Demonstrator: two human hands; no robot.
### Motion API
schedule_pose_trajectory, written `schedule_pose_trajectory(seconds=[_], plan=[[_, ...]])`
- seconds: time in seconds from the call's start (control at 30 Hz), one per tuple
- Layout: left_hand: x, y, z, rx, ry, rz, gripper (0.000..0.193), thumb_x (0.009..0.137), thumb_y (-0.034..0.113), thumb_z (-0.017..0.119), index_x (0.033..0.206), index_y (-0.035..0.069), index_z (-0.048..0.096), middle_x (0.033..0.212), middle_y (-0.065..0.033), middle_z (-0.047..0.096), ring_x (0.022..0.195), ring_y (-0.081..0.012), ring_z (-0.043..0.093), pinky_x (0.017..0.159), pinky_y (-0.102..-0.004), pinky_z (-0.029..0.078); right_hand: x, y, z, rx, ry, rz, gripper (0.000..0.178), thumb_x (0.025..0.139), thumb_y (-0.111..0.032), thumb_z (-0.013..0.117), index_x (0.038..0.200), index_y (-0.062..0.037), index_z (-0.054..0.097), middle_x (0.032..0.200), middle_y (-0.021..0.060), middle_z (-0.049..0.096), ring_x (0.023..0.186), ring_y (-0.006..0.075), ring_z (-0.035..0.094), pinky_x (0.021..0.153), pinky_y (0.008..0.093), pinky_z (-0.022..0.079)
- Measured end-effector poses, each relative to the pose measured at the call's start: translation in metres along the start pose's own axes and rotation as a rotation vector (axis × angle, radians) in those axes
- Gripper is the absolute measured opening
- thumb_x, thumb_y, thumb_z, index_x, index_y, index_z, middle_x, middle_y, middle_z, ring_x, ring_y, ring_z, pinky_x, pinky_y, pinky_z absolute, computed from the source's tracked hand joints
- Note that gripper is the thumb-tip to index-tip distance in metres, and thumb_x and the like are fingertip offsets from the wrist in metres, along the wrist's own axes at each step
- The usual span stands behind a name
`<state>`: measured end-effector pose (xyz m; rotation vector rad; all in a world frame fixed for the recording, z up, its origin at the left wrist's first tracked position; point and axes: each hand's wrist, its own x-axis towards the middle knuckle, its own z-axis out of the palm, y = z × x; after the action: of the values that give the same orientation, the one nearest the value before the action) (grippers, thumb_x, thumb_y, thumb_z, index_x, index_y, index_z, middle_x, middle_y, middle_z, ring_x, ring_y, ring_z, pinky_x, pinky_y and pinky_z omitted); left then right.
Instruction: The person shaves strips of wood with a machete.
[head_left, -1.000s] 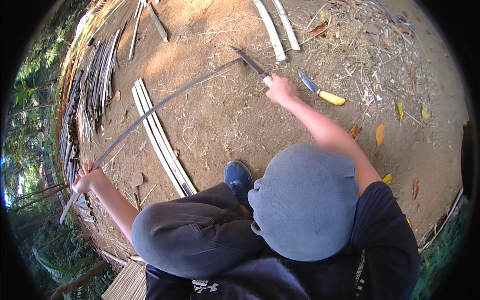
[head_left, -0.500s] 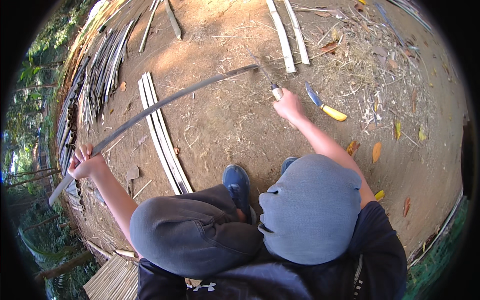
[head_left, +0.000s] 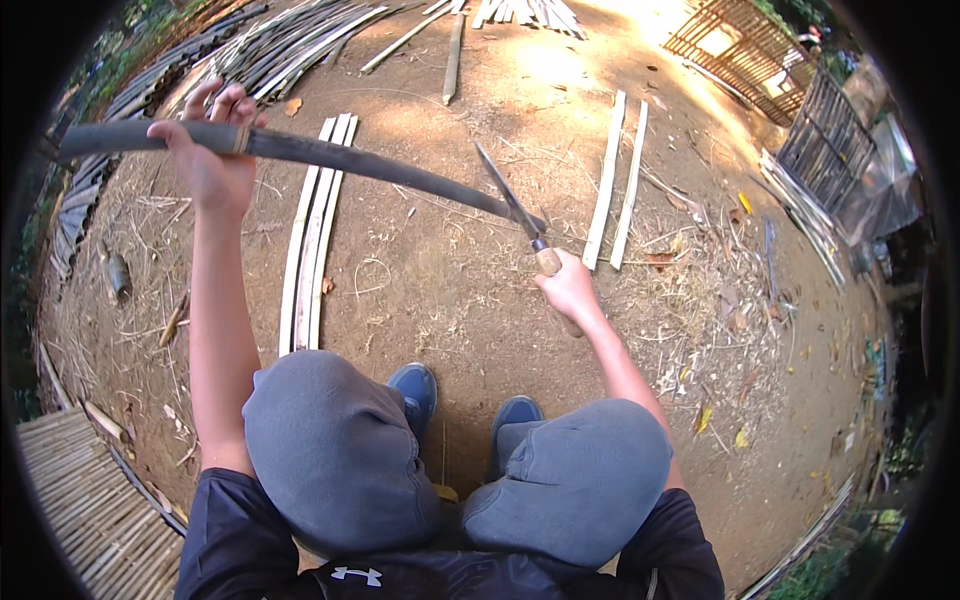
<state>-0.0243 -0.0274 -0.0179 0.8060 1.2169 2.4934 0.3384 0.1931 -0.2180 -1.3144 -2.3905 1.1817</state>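
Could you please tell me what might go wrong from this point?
The knife crosses the bamboo pole near its far end, so the blade might glance off.

The right hand sits close behind the bare blade, so a slip could bring fingers onto the edge.

The left hand holds the pole toward its other end, so the far end may swing.

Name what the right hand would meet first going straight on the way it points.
Probably the right end of the dark bamboo strip, which the knife in the right hand overlaps in view; depth is unclear.
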Motion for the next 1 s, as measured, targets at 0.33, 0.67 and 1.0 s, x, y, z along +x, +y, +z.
schedule_pose_trajectory(seconds=[0.33, 0.67, 1.0], plan=[[-0.013, 0.008, 0.035, -0.076, 0.112, 0.132, 0.090, 0.086, 0.083, 0.034, 0.142, 0.013, 0.041, 0.114, -0.0169, 0.064, 0.095, -0.0290, 0.067, 0.087, -0.0464, 0.058, 0.014, -0.057, -0.078, 0.132, -0.079, 0.142, 0.011, 0.077, -0.001, 0.064, 0.082, -0.0018, 0.054, 0.065, 0.0034, 0.056, 0.049, 0.0116, 0.054, 0.044, 0.0289, 0.044], [-0.018, 0.000, 0.034, -0.286, 0.107, 0.095, 0.068, 0.088, 0.081, 0.044, 0.066, 0.017, 0.042, 0.050, 0.0053, 0.030, 0.040, -0.0115, 0.034, 0.043, -0.0280, 0.037, -0.021, -0.072, -0.014, 0.272, -0.136, 0.019, 0.011, 0.081, -0.002, 0.063, 0.088, -0.0029, 0.054, 0.068, 0.0034, 0.057, 0.048, 0.0117, 0.054, 0.046, 0.0295, 0.046], [-0.027, 0.001, 0.024, -0.162, 0.301, 0.091, 0.074, 0.088, 0.085, 0.035, 0.076, 0.012, 0.040, 0.062, 0.0014, 0.029, 0.057, -0.0142, 0.028, 0.061, -0.0323, 0.032, -0.036, -0.089, 0.007, -0.124, -0.004, -0.160, 0.021, 0.077, -0.014, 0.066, 0.093, -0.0021, 0.058, 0.080, 0.0211, 0.068, 0.075, 0.0368, 0.067, 0.069, 0.0447, 0.050]])
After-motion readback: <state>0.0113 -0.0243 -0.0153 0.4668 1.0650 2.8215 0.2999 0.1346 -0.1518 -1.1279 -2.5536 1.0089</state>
